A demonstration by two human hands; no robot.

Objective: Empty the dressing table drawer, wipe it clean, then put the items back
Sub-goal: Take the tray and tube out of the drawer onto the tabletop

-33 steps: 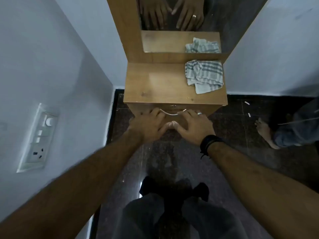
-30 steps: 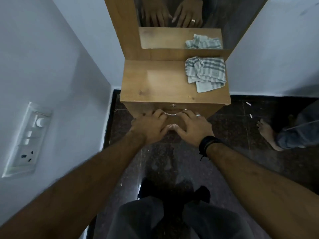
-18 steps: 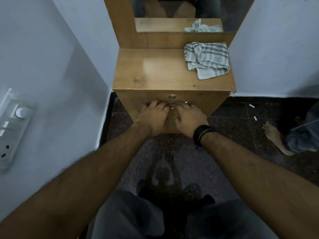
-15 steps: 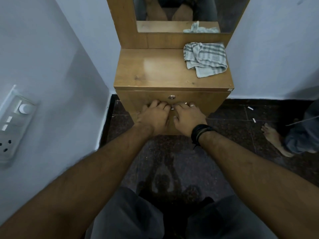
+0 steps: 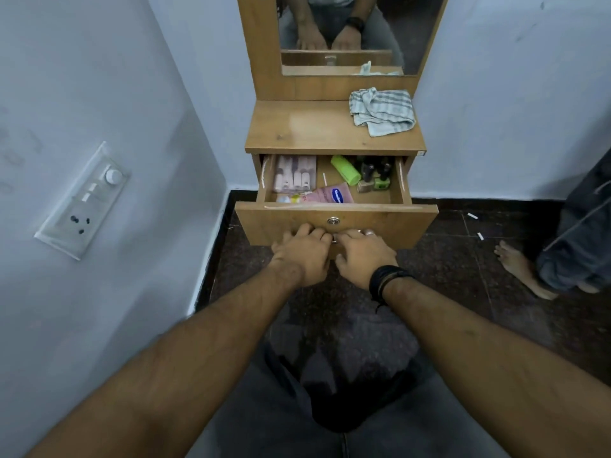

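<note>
**Drawer open, nothing out yet**

Both hands are on the front of the drawer [image 5: 335, 223]. The left hand [image 5: 302, 254] and the right hand [image 5: 362, 259] sit side by side, nearly touching. Their fingers curl over the handle [image 5: 334, 240], which is mostly hidden under them. Just above the fingers is a small round lock [image 5: 333, 221].

The drawer is pulled out toward the person, and it is full. Past the left hand lies a pink pack [image 5: 294, 176] of small tubes. Right past both hands lies a pink tube [image 5: 327, 195] with a blue label. Further back, past the right hand, are a green bottle [image 5: 345, 170] and some little dark-capped bottles [image 5: 375, 175].

Well beyond the hands, on top of the bench [image 5: 297, 130], a striped cloth [image 5: 382, 110] lies bunched on the right side. It looks ready for the wiping.

This looks like the very start of the job: the opening step. Nothing seems to be taken out yet.

Next, the hands need to let go of the handle and reach into the drawer. The things should come out one at a time and go on the bare left part of the bench top. The little bottles could tip or roll, so they need a careful pinch. The drawer must be empty before the cloth is used.
</note>
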